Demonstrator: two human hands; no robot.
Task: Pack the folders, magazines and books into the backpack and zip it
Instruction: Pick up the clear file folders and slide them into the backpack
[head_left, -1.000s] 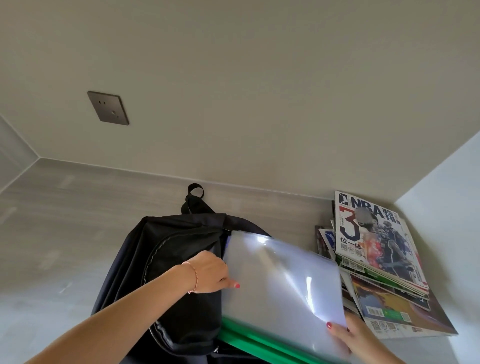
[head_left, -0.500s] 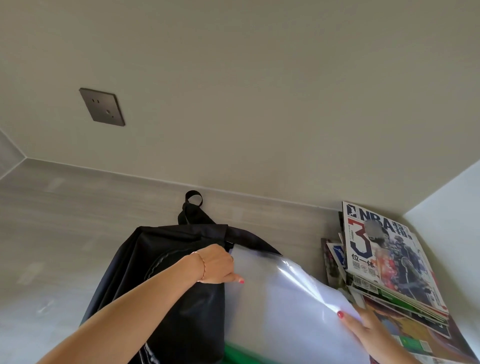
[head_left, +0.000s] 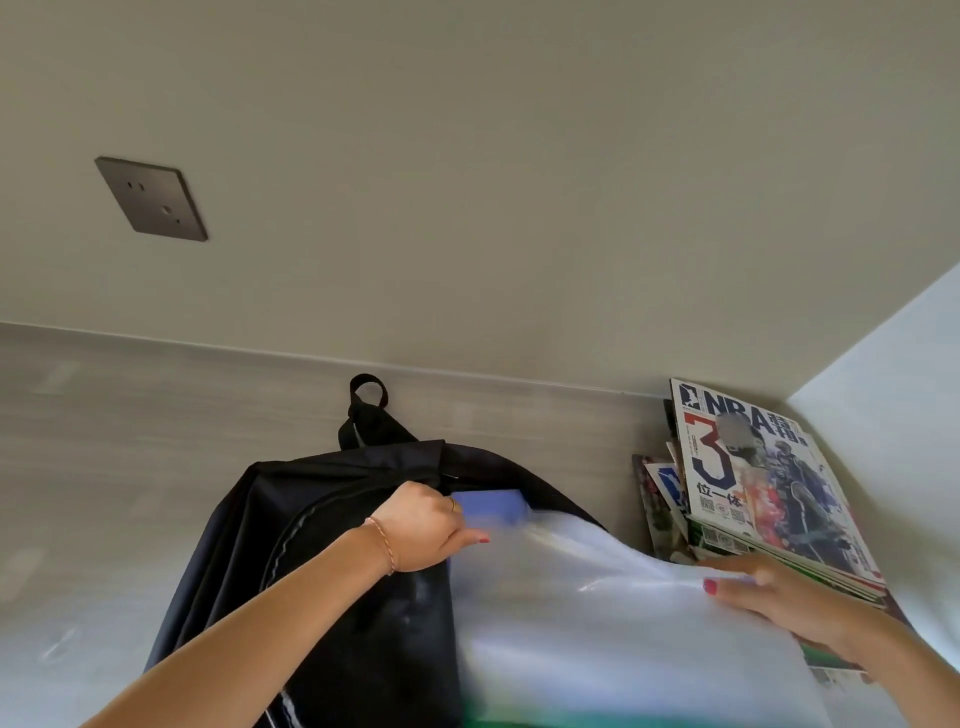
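A black backpack (head_left: 291, 525) lies on the pale surface with its main opening facing right. My left hand (head_left: 423, 525) grips the edge of the front flap and holds the opening apart. A translucent white folder (head_left: 587, 623) sticks out of the opening, bent upward along its top edge. My right hand (head_left: 769, 597) pinches that folder's upper right edge. A blue item (head_left: 491, 506) shows inside the bag behind the folder, and a green folder edge (head_left: 571, 719) shows under it at the bottom. A stack of magazines (head_left: 763, 488) with an NBA cover on top lies to the right.
The grey wood-look surface (head_left: 130, 467) runs back to a beige wall with a dark socket plate (head_left: 151, 198). A white panel (head_left: 893, 441) closes off the right side, just behind the magazine stack. The backpack's hang loop (head_left: 369, 389) points toward the wall.
The translucent folder has slid further into the backpack and its top edge has buckled. My right hand moved up along the folder's edge. A blue item now shows inside.
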